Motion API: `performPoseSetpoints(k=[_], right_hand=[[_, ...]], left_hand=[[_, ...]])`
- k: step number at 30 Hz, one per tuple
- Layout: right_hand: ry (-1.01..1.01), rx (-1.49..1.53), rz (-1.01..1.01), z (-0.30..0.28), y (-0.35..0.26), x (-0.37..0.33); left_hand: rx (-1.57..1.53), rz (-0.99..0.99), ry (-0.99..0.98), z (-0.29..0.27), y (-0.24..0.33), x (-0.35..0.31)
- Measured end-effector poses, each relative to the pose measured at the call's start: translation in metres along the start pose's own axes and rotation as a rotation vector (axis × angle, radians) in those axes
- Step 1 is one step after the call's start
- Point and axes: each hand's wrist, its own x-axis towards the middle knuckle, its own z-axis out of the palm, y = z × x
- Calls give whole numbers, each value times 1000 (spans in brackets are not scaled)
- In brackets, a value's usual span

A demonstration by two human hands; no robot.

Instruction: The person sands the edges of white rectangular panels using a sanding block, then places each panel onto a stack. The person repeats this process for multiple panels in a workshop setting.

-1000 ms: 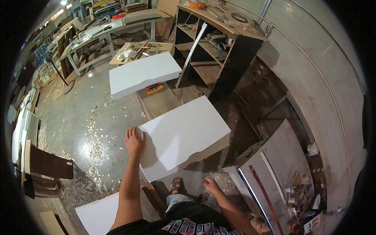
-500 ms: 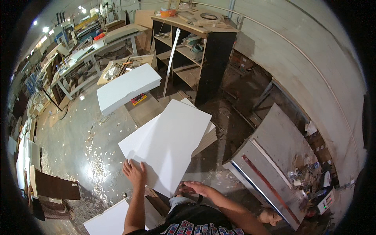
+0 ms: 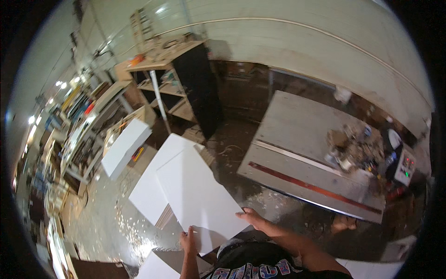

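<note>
A white panel (image 3: pixel 200 193) with a small notch in its right edge is held between my two hands, tilted across a stack of similar white panels (image 3: pixel 148 195). My left hand (image 3: pixel 187 240) grips its near left edge. On the near right corner, my right hand (image 3: pixel 252 217) is closed round the edge, thumb on top. The undersides of both grips are hidden. The panel's far end overlaps the stack; whether it still touches there I cannot tell.
To the right stands a grey machine table (image 3: pixel 297 139) with a red strip and cluttered debris (image 3: pixel 353 144). A black shelf unit (image 3: pixel 197 88) is at the back. Another white panel stack (image 3: pixel 125 149) lies far left. Wood chips (image 3: pixel 134 232) litter the floor.
My view has swung to the right. My left hand went from lying on the panel to gripping its edge, and my right hand has closed on the near right corner. The panel has turned.
</note>
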Motion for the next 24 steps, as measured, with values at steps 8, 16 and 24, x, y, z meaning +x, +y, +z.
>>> performPoseSetpoints(k=[8, 16, 24], right_hand=[[169, 18, -216, -100, 16, -90], [509, 379, -78, -182, 42, -107], [859, 1191, -444, -244, 55, -152]], left_hand=[[-139, 245, -67, 128, 82, -41], [169, 499, -441, 274, 176, -28], [43, 330, -704, 445, 146, -28]])
